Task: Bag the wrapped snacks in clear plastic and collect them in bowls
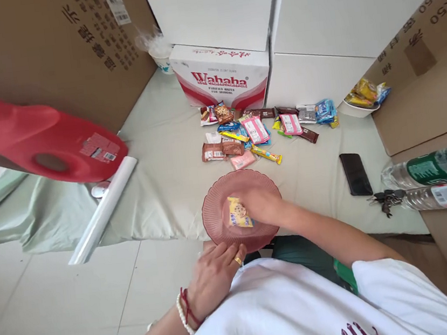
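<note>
A pink ribbed plate sits on the pale green cloth near my body. My right hand rests over the plate, its fingers closed on a yellow snack packet that lies on the plate. My left hand, with a ring and bead bracelets, holds the plate's near rim with curled fingers. Beyond the plate lies a scatter of several wrapped snacks in brown, pink, blue and yellow wrappers.
A Wahaha carton and white boxes stand behind the snacks. A black phone, keys and two water bottles lie at right. A red jug and a clear roll are at left. A white bowl of snacks sits far right.
</note>
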Demonstrator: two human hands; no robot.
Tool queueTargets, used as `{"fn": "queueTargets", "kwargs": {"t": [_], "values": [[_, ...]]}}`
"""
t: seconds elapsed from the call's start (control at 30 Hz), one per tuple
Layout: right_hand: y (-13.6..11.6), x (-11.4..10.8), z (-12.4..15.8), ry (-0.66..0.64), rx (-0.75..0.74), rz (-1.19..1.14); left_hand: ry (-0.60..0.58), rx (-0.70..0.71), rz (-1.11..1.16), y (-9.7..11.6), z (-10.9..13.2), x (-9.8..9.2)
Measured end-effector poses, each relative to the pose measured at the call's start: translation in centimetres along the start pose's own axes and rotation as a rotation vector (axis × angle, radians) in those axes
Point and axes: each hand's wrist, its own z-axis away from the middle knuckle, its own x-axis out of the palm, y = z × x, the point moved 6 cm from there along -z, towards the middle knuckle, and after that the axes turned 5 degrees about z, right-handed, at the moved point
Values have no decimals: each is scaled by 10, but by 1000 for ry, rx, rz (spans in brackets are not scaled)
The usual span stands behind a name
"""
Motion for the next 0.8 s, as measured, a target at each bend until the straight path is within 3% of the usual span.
{"fn": "queueTargets", "kwargs": {"t": [0.1, 0.17, 0.23, 0.3, 0.37, 0.43, 0.5, 0.57, 0.67, 0.8], "values": [[-17, 27, -9, -93, 9, 159, 63, -20, 83, -1, 1, 4], [-17, 24, -3, -34, -3, 179, 141, -51, 195, -5, 3, 2], [-4, 6, 6, 81, -39, 147, 262, -127, 287, -16, 8, -5], [36, -24, 12, 281, 25, 58, 412, -280, 319, -36, 17, -15], [103, -54, 12, 514, 248, -42, 542, -460, 317, -61, 26, -24], [180, -68, 1, 647, 503, -101, 603, -588, 314, -81, 31, -29], [248, -67, -18, 631, 756, -102, 592, -632, 327, -95, 31, -30], [292, -59, -45, 547, 881, -77, 559, -615, 344, -101, 30, -28], [317, -47, -84, 475, 918, -61, 518, -551, 344, -100, 34, -23], [312, -40, -119, 484, 983, -72, 477, -540, 314, -98, 49, -14]]}}
